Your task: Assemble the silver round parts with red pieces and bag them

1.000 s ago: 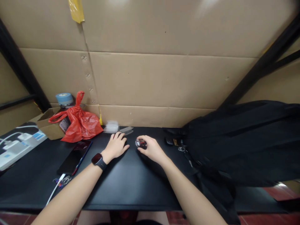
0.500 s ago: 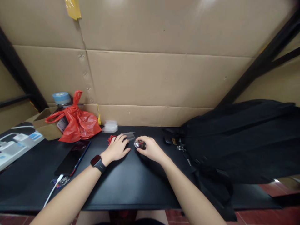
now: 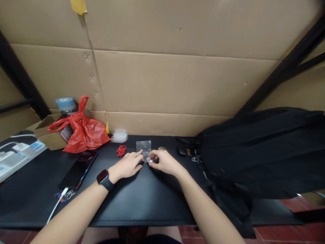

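Observation:
My right hand [image 3: 165,162] is closed around a small clear round container [image 3: 150,159] with something red and dark in it; the fingers cover most of it. My left hand [image 3: 129,164] lies low over the table, its fingers stretched out and the index fingertip at the lower edge of a small clear plastic bag [image 3: 144,145]. That bag lies flat just beyond both hands. A little pile of small red pieces [image 3: 121,150] sits beyond my left hand. Part of a pale round rim [image 3: 161,148] shows behind my right hand.
A stack of clear bags [image 3: 119,136] lies near the cardboard wall [image 3: 157,84]. On the left are a phone [image 3: 78,169] on a cable, a red plastic bag [image 3: 85,132], a cardboard box [image 3: 49,135] and a power strip [image 3: 21,156]. A black backpack [image 3: 264,152] and keys [image 3: 195,159] occupy the right.
My left hand has moved right and nearer to me, off the red pieces and toward the clear bag, which now shows more fully. My right hand still holds the container, slightly lower.

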{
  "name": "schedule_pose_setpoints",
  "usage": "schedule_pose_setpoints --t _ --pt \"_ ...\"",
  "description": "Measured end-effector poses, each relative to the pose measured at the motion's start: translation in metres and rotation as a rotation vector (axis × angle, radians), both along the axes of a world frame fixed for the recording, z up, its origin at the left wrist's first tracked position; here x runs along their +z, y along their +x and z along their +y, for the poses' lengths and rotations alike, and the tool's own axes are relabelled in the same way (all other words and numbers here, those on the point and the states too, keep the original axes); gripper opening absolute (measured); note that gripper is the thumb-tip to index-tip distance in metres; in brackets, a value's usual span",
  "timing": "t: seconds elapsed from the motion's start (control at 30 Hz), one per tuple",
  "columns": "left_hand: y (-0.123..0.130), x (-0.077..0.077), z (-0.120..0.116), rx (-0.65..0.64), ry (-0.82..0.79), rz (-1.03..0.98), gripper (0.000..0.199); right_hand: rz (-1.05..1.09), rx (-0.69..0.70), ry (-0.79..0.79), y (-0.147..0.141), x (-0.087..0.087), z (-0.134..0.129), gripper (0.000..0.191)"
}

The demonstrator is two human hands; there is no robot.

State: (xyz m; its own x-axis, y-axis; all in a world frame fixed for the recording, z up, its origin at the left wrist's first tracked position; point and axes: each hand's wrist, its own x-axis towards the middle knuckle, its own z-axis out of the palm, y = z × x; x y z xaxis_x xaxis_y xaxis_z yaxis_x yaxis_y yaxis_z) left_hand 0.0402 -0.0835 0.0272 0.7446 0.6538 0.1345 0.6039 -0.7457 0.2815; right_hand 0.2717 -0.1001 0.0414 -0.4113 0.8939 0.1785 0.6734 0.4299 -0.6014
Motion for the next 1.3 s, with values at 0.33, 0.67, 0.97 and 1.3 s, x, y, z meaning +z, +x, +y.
schedule_pose_setpoints --t 0.33,0.67,0.97,1.3 --pt "-0.004 0.0 -0.001 0.049 -0.006 0.024 0.04 -0.038 -0.036 0.006 0.0 -0.002 0.001 0.019" --pt "-0.011 0.004 0.001 0.001 -0.036 0.037 0.042 -0.049 -0.036 0.014 0.0 -0.001 0.001 0.018" --pt "-0.016 0.008 -0.002 -0.071 -0.095 0.053 0.046 -0.056 -0.011 0.07 -0.001 -0.009 0.007 0.027" --pt "-0.015 0.01 -0.002 -0.1 -0.106 0.039 0.05 -0.133 -0.123 0.135 -0.005 -0.007 0.005 0.034"
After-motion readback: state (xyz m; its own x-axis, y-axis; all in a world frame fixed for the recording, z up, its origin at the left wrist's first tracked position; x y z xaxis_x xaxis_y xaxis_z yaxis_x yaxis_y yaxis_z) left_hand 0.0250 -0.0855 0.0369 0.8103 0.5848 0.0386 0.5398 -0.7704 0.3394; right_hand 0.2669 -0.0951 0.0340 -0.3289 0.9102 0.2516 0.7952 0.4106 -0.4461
